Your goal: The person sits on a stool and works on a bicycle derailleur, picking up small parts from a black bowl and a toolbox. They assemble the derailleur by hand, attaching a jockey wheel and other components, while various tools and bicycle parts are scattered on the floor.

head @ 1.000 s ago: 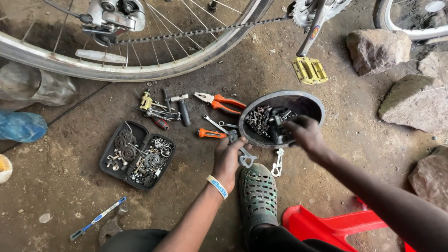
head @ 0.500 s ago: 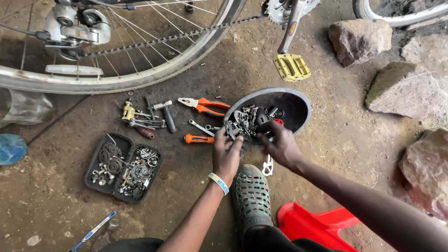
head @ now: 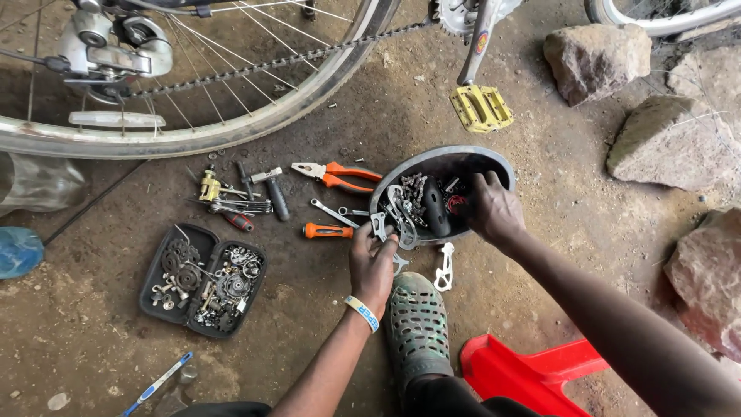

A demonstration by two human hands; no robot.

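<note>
Down on the dirt floor, the round metal bowl (head: 494, 158) of bike parts sits just below the yellow pedal (head: 480, 107), the right hand (head: 494, 210) curled inside it among the pieces, the left hand (head: 373, 262) pinching a small metal part (head: 380, 225) at its near-left rim.

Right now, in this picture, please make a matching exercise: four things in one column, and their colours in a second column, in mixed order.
Things:
1. bicycle pedal
2. stool
3. clog shoe
4. toothbrush

Colours:
a. red
b. blue and white
c. yellow
d. dark green

Pairs: 1-c, 2-a, 3-d, 4-b
</note>
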